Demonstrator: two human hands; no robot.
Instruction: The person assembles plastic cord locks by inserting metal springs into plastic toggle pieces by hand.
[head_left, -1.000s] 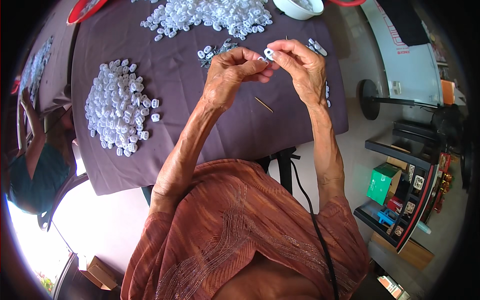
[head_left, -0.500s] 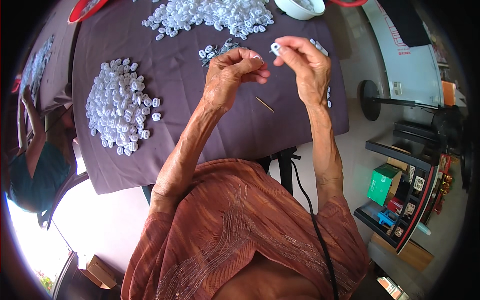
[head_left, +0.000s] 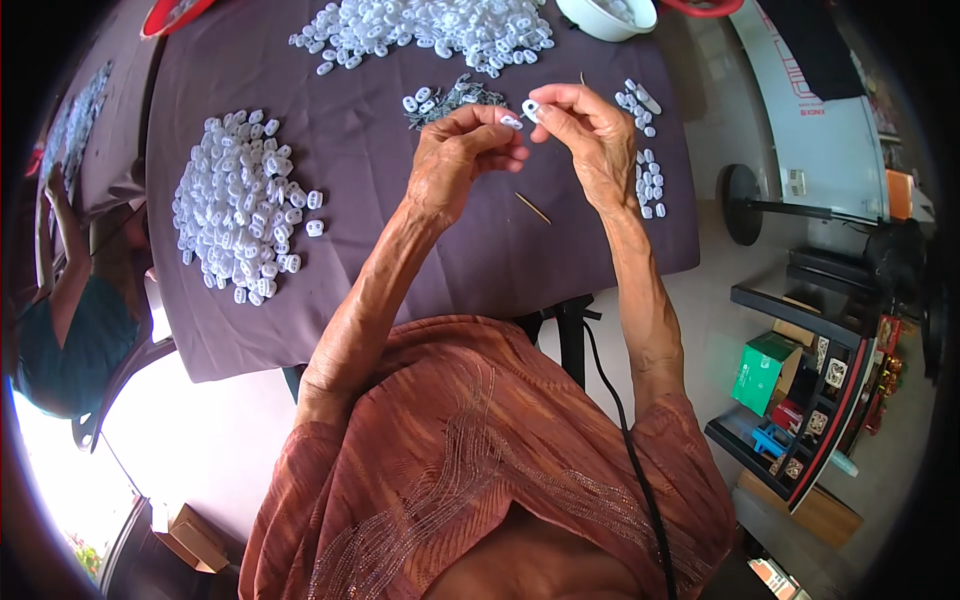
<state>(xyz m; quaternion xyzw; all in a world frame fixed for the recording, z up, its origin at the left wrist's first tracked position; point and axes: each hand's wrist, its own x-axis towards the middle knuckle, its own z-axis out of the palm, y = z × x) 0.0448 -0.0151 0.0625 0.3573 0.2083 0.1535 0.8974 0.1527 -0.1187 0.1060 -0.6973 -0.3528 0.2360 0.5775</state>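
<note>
Both hands are raised over a table covered with a dark purple cloth (head_left: 360, 250). My right hand (head_left: 590, 140) pinches a small white plastic piece (head_left: 529, 107) between thumb and fingers. My left hand (head_left: 460, 160) is closed beside it, pinching a second small white piece (head_left: 510, 122) at its fingertips. The two pieces sit close together, almost touching. Just beyond the hands lies a small heap of dark thin parts (head_left: 455, 98).
A large pile of white plastic pieces (head_left: 245, 205) lies at the left, another pile (head_left: 430, 25) at the far edge, a few more (head_left: 645, 170) at the right. A thin wooden stick (head_left: 532, 208) lies below the hands. A white bowl (head_left: 605, 15) stands at the back. Another person (head_left: 60, 300) sits at left; a shelf (head_left: 810, 390) stands right.
The hands have drifted slightly apart; the right hand's white piece now sits a little above and right of the left fingertips. Everything else is unchanged.
</note>
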